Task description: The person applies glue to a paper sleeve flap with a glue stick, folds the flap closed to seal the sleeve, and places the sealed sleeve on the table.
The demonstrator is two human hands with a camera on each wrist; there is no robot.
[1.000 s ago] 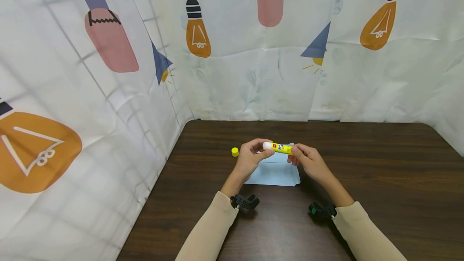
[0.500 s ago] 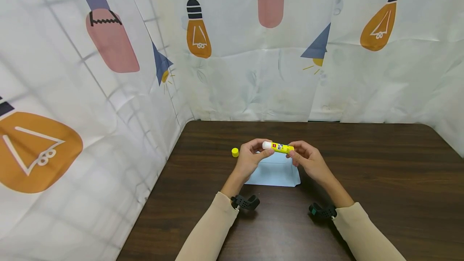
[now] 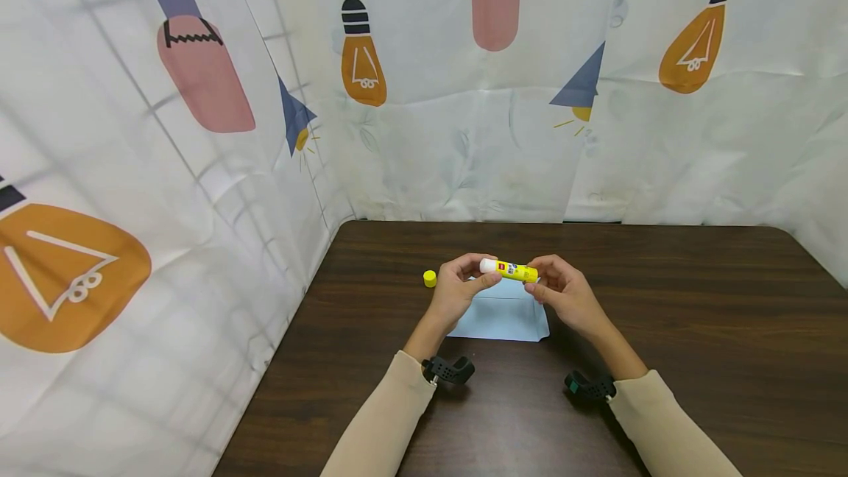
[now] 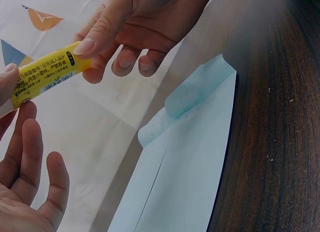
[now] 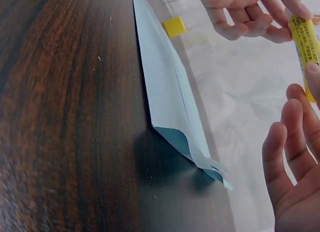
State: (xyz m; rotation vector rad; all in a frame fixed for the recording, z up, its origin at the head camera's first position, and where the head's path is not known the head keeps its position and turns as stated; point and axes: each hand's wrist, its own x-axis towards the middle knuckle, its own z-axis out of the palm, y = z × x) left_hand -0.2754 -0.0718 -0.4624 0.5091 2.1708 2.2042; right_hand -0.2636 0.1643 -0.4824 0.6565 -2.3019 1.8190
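Note:
A yellow glue stick (image 3: 517, 271) with a white end is held level between both hands, above a light blue paper envelope (image 3: 500, 321). My left hand (image 3: 456, 291) pinches the white end between thumb and fingers. At the yellow base, my right hand (image 3: 567, 294) pinches with thumb and index finger. Printed text on the glue stick (image 4: 52, 74) faces the left wrist camera, and the other fingers of both hands spread away from it. The envelope's open side flap (image 4: 192, 94) curls up from the table. A yellow cap (image 3: 430, 278) stands to the left of the left hand.
The dark wooden table (image 3: 676, 330) reaches back to a white curtain (image 3: 424, 153) printed with lamps. Another stretch of curtain runs along the table's left edge. A black strap (image 3: 449, 369) is on the left wrist, and another strap (image 3: 588, 386) is on the right.
The right thumb and fingers have shifted round the glue stick's base, the thumb sliding down from its side. The left hand, envelope and cap stay where they were.

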